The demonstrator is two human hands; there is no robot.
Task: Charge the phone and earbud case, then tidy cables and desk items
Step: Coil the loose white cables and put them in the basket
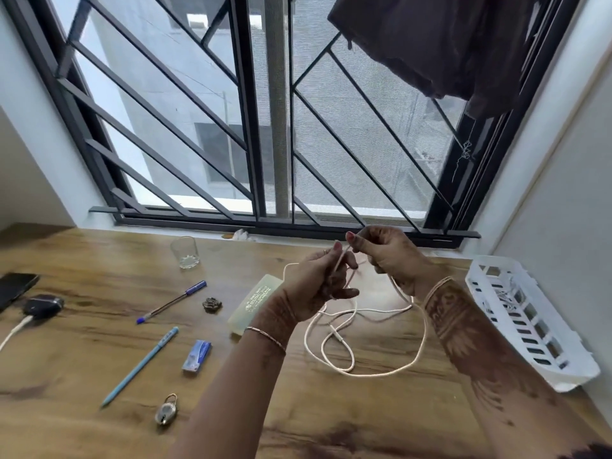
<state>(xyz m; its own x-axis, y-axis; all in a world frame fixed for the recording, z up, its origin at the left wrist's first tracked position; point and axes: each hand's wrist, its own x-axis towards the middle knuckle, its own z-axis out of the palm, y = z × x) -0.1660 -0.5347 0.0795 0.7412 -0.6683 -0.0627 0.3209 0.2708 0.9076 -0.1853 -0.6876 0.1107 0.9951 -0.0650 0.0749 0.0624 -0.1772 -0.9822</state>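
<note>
A long white cable [381,371] lies in loose loops on the wooden desk [331,422], and its upper end rises to my hands. My left hand [319,283] pinches the cable between thumb and fingers. Just right of it, my right hand [387,251] pinches the same cable a little higher. At the far left a dark phone [15,288] lies at the desk edge. Beside it sits a dark earbud case [43,306] with a white charging cable [15,331] plugged in. A white slotted basket [530,326] holding white cables stands by the right wall.
A drinking glass [184,251] stands near the window sill. Spread over the left half are two pens [172,301] [140,366], a small blue box [197,356], a padlock [166,410], a small dark clip [212,304] and a translucent case [253,306].
</note>
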